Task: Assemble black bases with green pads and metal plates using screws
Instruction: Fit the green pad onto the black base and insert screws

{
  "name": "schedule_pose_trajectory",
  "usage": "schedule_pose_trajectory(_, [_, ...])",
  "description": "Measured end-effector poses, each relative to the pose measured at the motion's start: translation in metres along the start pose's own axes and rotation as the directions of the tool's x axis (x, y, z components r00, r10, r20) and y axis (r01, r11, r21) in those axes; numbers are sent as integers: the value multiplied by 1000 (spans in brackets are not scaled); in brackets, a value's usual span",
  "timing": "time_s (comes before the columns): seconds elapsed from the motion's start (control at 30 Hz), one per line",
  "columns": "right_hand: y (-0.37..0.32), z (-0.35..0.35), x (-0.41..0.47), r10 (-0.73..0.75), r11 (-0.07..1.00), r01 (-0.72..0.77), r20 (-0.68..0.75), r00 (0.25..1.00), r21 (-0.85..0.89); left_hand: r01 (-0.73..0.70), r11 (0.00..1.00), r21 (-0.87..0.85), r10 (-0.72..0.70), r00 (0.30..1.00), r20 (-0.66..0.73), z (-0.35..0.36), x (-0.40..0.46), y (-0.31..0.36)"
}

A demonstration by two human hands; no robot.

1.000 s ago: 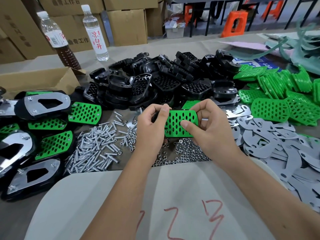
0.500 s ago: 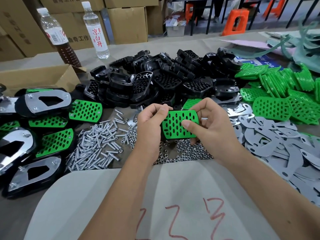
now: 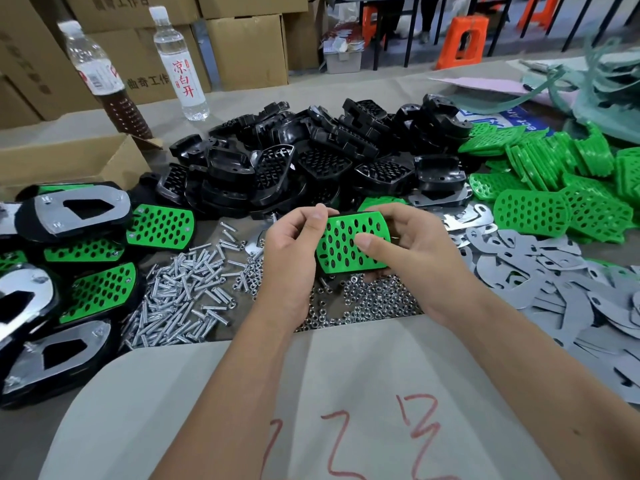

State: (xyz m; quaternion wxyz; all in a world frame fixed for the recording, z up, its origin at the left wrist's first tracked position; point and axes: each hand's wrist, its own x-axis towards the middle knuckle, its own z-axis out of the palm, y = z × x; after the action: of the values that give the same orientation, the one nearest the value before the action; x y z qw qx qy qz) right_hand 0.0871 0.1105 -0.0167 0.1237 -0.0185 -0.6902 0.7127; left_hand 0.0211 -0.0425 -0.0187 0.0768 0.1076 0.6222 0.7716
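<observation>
While a pale sheet with red scrawled marks lies nearest, both hands hold one perforated green plastic pad above a heap of small silver nuts. The left hand curls its fingers round the pad's left edge; the right hand grips the right side, thumb pressed flat on top. A dark part seems to sit beneath the pad, though the view is poor. Left lie loose silver screws and finished black-and-green assemblies; right, grey metal plates. Beyond sit piled black plastic bases and more green pads.
</observation>
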Motion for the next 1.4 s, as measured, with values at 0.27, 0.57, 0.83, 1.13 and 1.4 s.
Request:
schedule_pose_trajectory(0.27, [2,-5,1,-1,999,3,-41,999,51,-57,993,104,46,994,102,-4,3,-4])
schedule_pose_trajectory(0.57, [1,-2,2,20,997,-22,24,1000,75,-45,998,39,45,999,-1,-1,5,-6])
schedule_pose_trajectory(0.83, [-1,-2,3,67,988,-74,50,996,139,-60,997,41,62,997,-52,1,2,-3])
schedule_pose_trajectory(1.13, [1,-5,4,49,987,-54,33,998,151,96,995,-17,-94,993,65,-4,3,-3])
schedule_pose_trajectory(1.4, [0,0,4,16,982,-15,-5,1000,189,19,999,-51,-20,1000,-21,1,0,0])
